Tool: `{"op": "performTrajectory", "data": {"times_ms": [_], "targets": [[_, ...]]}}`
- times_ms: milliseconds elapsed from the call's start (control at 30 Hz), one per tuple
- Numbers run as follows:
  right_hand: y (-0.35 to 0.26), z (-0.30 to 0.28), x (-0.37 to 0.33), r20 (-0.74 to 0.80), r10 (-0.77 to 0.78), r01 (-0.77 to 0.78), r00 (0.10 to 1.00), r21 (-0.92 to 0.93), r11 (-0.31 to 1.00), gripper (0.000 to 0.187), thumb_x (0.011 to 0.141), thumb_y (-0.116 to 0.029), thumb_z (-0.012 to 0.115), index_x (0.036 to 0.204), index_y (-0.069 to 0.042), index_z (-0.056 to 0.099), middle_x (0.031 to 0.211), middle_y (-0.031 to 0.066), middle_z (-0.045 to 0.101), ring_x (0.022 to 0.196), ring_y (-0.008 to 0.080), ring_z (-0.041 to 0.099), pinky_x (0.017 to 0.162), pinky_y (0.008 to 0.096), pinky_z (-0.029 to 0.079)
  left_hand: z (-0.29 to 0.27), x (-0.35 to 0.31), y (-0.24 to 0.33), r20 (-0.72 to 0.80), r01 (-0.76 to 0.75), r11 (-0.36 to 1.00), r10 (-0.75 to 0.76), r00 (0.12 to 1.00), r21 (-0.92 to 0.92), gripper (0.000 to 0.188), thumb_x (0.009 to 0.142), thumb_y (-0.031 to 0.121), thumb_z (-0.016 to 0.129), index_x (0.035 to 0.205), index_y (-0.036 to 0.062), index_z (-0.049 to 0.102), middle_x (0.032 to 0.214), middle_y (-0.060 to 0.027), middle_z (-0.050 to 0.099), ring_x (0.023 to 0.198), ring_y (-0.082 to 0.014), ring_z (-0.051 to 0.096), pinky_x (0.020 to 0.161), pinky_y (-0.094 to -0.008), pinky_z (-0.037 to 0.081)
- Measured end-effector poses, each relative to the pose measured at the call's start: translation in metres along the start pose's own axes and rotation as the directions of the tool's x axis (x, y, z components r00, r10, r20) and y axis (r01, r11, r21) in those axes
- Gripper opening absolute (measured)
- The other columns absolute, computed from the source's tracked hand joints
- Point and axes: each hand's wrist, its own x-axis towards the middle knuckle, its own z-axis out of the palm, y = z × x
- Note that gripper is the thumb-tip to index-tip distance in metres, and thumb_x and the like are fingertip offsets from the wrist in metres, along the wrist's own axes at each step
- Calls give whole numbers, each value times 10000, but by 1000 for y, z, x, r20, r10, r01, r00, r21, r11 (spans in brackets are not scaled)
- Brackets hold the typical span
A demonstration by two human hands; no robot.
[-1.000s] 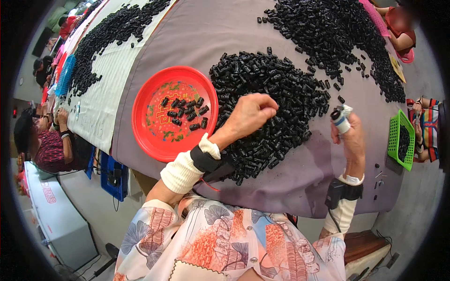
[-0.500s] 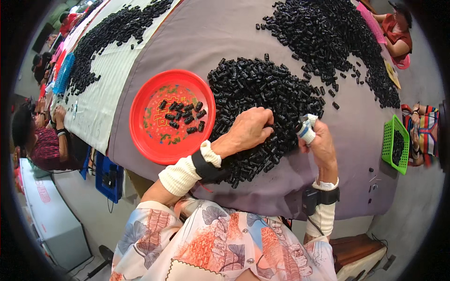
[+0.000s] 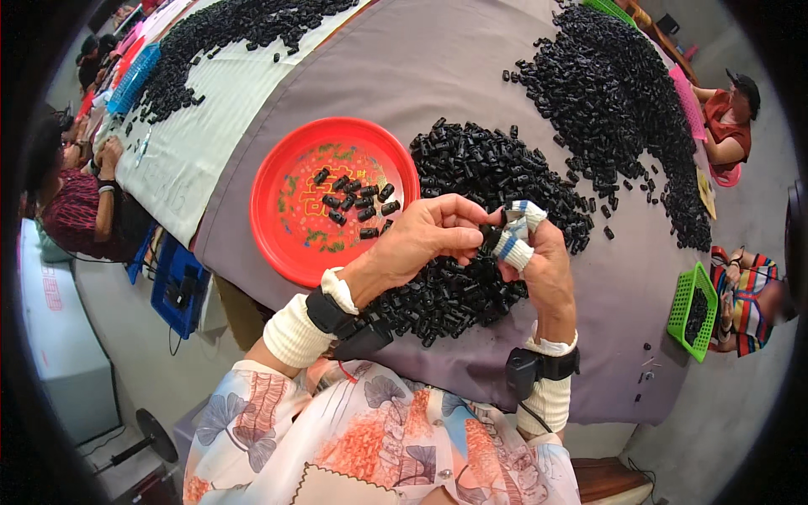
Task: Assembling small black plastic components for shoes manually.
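Note:
Both my hands meet over a heap of small black cylindrical plastic pieces point(image 3: 471, 160), which look like cord locks. With thumb and fingertips pinched, my left hand point(image 3: 425, 231) holds one black piece point(image 3: 491, 239) against the other hand. My right hand point(image 3: 545, 268) is closed at the same spot, its fingers partly covered by a white cloth wrap point(image 3: 522, 231) with blue stripes. What exactly lies under those wrapped fingers is partly hidden. A round red plastic tray point(image 3: 282, 244) stands left of the heap, with several black pieces lying in it.
A larger pile of black pieces point(image 3: 606, 101) spreads at the far right, another point(image 3: 210, 50) on the white-covered table. A green basket point(image 3: 692, 324) sits at the right table edge. Co-workers sit on both sides. A blue bin point(image 3: 178, 290) is at the left, below table level.
My left hand has lifted from the heap and come right to meet my right hand. My right hand has shifted slightly left. The view has turned a little.

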Motion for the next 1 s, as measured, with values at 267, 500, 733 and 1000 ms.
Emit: {"op": "performTrajectory", "data": {"times_ms": [267, 500, 733, 1000], "targets": [[6, 2, 0, -11, 61, -61, 998, 3, 998, 181, 773, -136, 684, 902, -43, 598, 591, -46, 510, 446, 23, 436, 390, 173, 307, 7, -2, 3, 36, -167, 866, 171, 985, 470, 266, 778, 11, 600, 1039, 3, 551, 856, 20, 539, 765, -34, 509, 690, -167, 440], [14, 0, 0, -26, 73, -71, 997, 81, 994, 161, 781, -139, 664, 891, -43, 598, 587, -41, 516, 443, 25, 445, 389, 170, 308, 9, 1, -4, 3, -208, 848, 236, 972, 487, 264, 797, 7, 594, 1057, 6, 550, 911, -6, 569, 803, -39, 531, 690, -182, 451], [25, 1, -3, -98, -13, 29, 995, 169, 985, 141, 782, -126, 651, 887, -52, 592, 608, -39, 529, 456, 26, 455, 406, 163, 341, 13, 8, -12, -103, -160, 909, 215, 971, 386, 234, 826, 108, 635, 1021, -11, 586, 881, -44, 621, 744, -76, 565, 679, -211, 481], [18, -13, -9, -60, 45, -40, 997, 87, 995, 217, 739, -168, 718, 851, -50, 575, 635, -36, 536, 475, 23, 457, 405, 166, 344, 11, 10, -16, -42, -86, 994, 83, 996, -71, 228, 882, 111, 555, 1074, -10, 571, 874, -45, 612, 728, -101, 575, 686, -236, 492]]}}
